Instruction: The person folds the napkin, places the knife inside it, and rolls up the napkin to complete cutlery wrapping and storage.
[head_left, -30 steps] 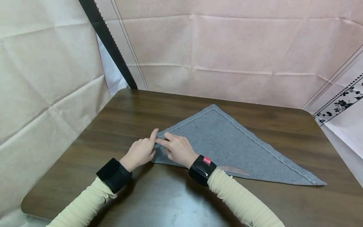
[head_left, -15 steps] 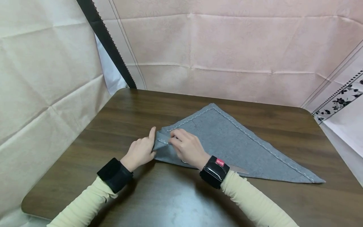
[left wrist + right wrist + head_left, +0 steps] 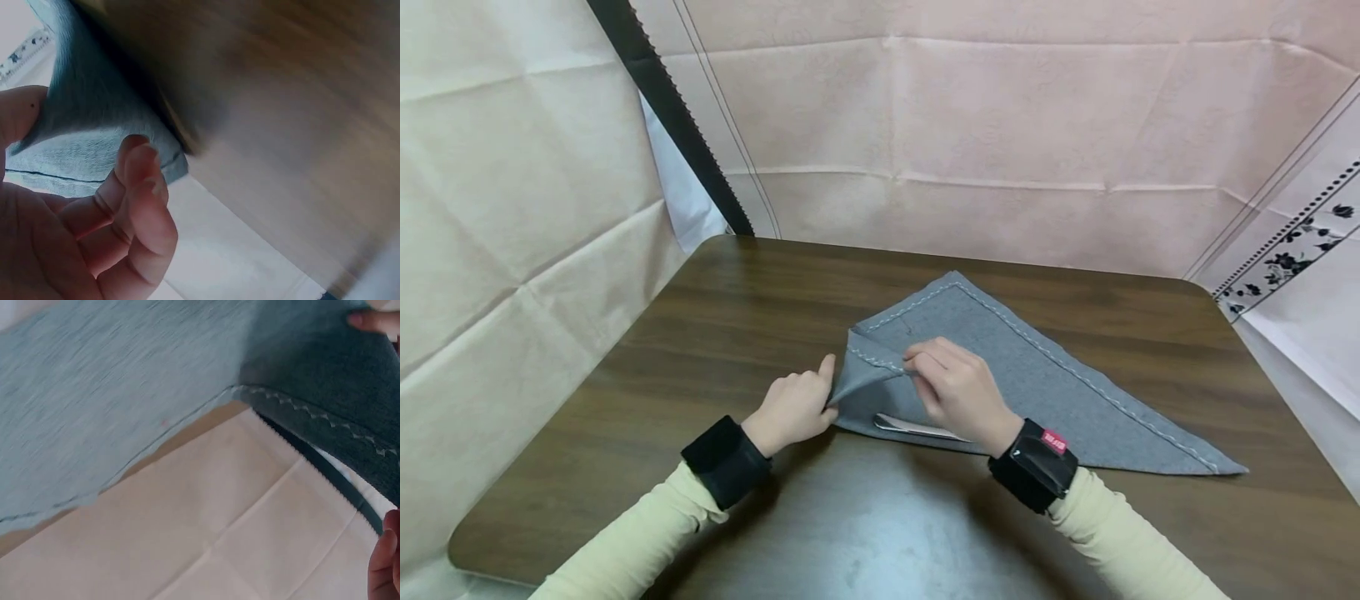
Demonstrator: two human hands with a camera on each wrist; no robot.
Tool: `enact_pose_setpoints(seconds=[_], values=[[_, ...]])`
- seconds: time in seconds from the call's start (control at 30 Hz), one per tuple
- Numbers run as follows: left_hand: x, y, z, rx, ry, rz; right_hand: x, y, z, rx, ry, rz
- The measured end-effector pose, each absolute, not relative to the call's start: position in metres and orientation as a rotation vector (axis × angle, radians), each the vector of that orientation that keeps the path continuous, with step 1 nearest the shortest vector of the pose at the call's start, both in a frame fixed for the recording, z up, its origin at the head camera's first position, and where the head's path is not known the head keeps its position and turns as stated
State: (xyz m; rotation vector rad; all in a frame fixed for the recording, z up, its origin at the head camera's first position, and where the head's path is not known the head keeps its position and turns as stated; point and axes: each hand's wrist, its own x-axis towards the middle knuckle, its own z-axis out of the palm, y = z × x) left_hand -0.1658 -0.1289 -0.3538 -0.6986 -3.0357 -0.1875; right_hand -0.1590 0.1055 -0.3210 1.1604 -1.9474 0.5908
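Note:
A grey stitched cloth napkin (image 3: 1045, 400), folded into a triangle, lies on the brown table. My right hand (image 3: 955, 387) pinches its left corner between thumb and fingers and holds it lifted over the middle of the cloth. At the left fold my left hand (image 3: 797, 404) touches the cloth with its thumb, the other fingers loosely bent in the left wrist view, apart from the thumb. A silver table knife (image 3: 917, 428) lies on the front edge of the cloth, partly hidden behind the right hand and wrist. White stitching shows on the raised flap in the right wrist view.
The wooden table (image 3: 647, 333) has rounded corners. Pale cloth sheets (image 3: 1000, 125) hang behind it and on the left, with a black band (image 3: 677, 117) at the back left and a black floral strip (image 3: 1292, 250) at the right.
My right hand has moved right, drawing the napkin's left corner up and over with it. My left hand has shifted slightly right along the fold. The knife's handle is now uncovered.

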Motion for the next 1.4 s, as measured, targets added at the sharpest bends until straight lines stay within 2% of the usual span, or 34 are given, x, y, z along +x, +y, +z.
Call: enact_pose_setpoints(seconds=[0.67, 1.4], values=[[-0.161, -0.087, -0.363, -0.945, -2.997, -0.166, -0.148, 0.188, -0.322, 1.044, -2.007, 0.580], [-0.162, -0.073, -0.366, -1.227, -2.937, -0.212, -0.118, 0.258, -0.372, 0.982, -2.270, 0.383]])
